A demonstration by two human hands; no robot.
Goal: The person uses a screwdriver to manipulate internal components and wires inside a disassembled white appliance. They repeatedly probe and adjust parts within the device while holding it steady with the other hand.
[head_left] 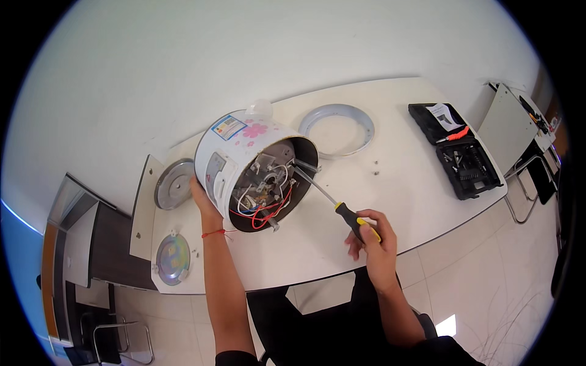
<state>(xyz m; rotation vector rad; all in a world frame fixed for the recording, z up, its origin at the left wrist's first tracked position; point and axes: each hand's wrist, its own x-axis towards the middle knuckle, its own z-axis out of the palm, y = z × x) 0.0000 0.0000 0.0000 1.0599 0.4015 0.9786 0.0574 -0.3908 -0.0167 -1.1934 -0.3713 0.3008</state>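
Observation:
A white rice cooker [244, 143] with pink flowers lies tilted on its side, its open underside facing me. Inside show metal parts, white leads and loose red wires [267, 215]. My left hand [204, 200] steadies its left side, the fingers partly hidden behind the body. A long screwdriver [350, 219] with a black and yellow handle is gripped in my right hand [377, 244]. Its shaft reaches into the underside, with the tip near the inner right edge; whether it sits on a screw I cannot tell.
A pale ring [317, 114] lies behind the cooker. Right of it, an open black tool case [465, 177] holds bits and an orange-handled tool [453, 135]. Two round metal plates [163, 190] lie at left. Small screws [376, 172] dot the white table [403, 201].

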